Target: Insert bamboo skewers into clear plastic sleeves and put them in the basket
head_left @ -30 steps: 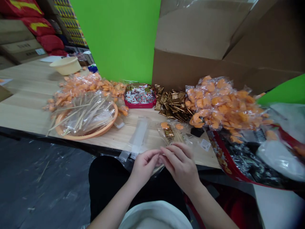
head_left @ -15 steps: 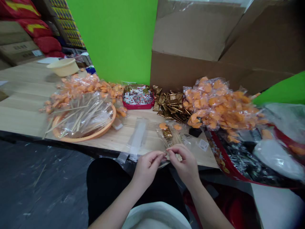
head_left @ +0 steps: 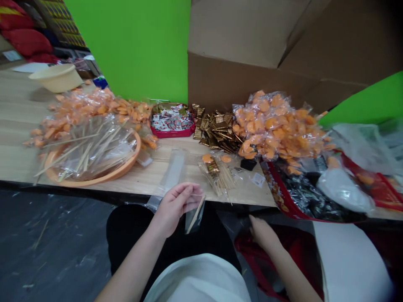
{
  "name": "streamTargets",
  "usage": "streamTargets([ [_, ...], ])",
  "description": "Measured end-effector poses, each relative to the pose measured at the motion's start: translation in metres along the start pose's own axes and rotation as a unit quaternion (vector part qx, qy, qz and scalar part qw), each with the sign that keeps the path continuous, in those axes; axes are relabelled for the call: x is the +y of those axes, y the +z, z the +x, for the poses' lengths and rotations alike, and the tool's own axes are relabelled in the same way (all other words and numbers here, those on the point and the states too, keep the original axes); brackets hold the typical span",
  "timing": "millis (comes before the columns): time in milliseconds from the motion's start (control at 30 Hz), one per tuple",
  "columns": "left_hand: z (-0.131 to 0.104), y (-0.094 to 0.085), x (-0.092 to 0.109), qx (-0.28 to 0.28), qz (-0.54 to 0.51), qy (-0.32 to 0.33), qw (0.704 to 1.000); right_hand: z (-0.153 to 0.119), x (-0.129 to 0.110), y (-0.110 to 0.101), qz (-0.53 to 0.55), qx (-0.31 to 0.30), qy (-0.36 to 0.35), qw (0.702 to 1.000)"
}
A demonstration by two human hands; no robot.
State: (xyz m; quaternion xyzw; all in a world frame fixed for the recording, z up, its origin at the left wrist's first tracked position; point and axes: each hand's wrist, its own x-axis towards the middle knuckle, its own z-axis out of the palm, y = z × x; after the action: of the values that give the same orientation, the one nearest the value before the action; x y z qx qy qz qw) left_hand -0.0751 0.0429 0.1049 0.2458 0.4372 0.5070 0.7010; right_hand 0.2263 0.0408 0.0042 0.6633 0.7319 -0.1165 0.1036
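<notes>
Your left hand (head_left: 175, 205) pinched clear plastic sleeve (head_left: 198, 223) with slim pale wooden stick (head_left: 195, 214), long axis slanting toward you; right hand (head_left: 262, 231) lay farther off rightward, grip unclear.

Right hand (head_left: 260, 230) blurred, fingertips lost in the dark below the table (head_left: 19, 155) edge; can't tell if it's holding anything. Left hand (head_left: 176, 205) covers upper end of the clear bag (head_left: 198, 222). Sticker (head_left: 258, 179) code and sachet (head_left: 174, 123) print too small to read. Orange basin's (head_left: 94, 181) far rim hidden under bagged sticks (head_left: 90, 151). Cardboard box (head_left: 239, 31) cut by top edge, both forearms by bottom.
</notes>
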Motion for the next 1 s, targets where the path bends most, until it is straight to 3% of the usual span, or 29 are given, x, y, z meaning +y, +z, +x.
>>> streamTargets([
  [100, 0.002, 0.007, -0.006, -0.013, -0.005, -0.026, 1.000, 0.000, -0.020, -0.026, 0.119, 0.096, -0.061, 0.986],
  [167, 0.002, 0.014, -0.011, -0.018, -0.018, -0.043, 0.999, 0.001, -0.045, -0.049, 0.302, 0.139, -0.124, 0.935],
  [233, 0.002, 0.020, -0.015, -0.021, -0.032, -0.052, 0.998, 0.002, -0.074, -0.067, 0.493, 0.079, -0.181, 0.847],
  [300, 0.000, 0.023, -0.018, -0.018, -0.038, -0.048, 0.998, 0.003, -0.099, -0.076, 0.607, 0.018, -0.184, 0.773],
  [367, -0.002, 0.022, -0.019, -0.019, -0.033, -0.040, 0.998, 0.005, -0.117, -0.078, 0.651, -0.003, -0.158, 0.743],
  [500, -0.004, 0.013, -0.023, -0.036, 0.020, -0.006, 0.999, 0.006, -0.130, -0.073, 0.674, 0.002, -0.136, 0.726],
  [600, -0.002, 0.008, -0.027, -0.007, 0.073, 0.027, 0.997, 0.006, -0.129, -0.071, 0.687, 0.031, -0.144, 0.712],
  [767, -0.001, 0.011, -0.027, 0.018, 0.084, 0.028, 0.996, 0.004, -0.124, -0.073, 0.629, 0.096, -0.241, 0.733],
  [867, -0.003, 0.012, -0.020, 0.007, 0.054, 0.013, 0.998, 0.003, -0.123, -0.075, 0.618, 0.119, -0.243, 0.738],
  [1000, -0.005, 0.012, -0.014, -0.031, 0.005, -0.038, 0.999, 0.002, -0.123, -0.078, 0.543, 0.180, -0.244, 0.783],
])
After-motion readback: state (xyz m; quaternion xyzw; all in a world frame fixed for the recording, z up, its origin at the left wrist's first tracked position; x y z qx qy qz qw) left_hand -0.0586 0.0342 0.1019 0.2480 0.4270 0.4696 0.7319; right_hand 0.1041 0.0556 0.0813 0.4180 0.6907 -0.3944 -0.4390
